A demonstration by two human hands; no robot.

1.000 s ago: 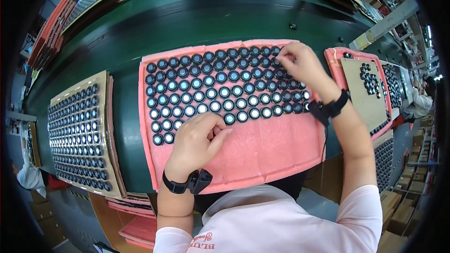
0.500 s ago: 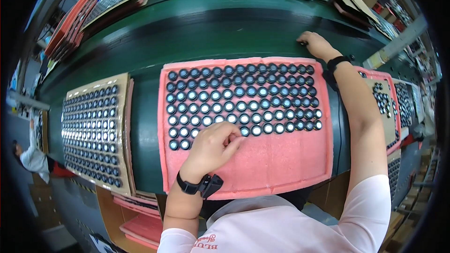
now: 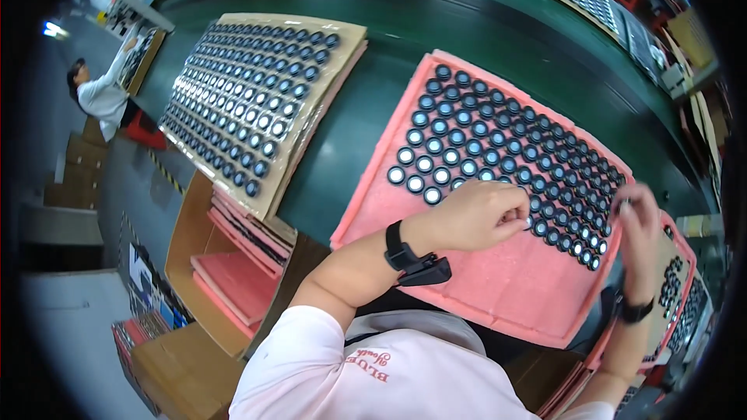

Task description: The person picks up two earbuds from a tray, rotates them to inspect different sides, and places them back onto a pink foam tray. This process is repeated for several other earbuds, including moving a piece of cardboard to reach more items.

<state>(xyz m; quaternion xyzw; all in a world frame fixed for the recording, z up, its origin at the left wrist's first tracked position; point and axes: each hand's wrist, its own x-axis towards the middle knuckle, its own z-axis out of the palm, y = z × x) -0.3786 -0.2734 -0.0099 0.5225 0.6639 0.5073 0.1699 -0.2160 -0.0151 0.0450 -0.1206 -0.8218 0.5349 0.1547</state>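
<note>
A long green work surface (image 3: 331, 159) spreads beneath and beyond both hands. On it, a pink foam-lined tray (image 3: 486, 288) lies under the left hand (image 3: 486, 214) and reaches to the right hand (image 3: 640, 222). Well to the left of the left hand lies a plastic-wrapped cardboard sheet (image 3: 336, 70) bearing rows of round black pieces. Below that sheet, a cardboard carton (image 3: 180, 245) holds pink foam sheets (image 3: 232, 280).

The hands are apart: the left curls over the near rows of the tray, the right, blurred, is at its right edge. Whether either grips anything, I cannot tell. Each wrist wears a black band (image 3: 398, 245). Smallest are the round black parts with pale centres (image 3: 508, 164), set in rows on the tray, mostly beyond the left hand.
</note>
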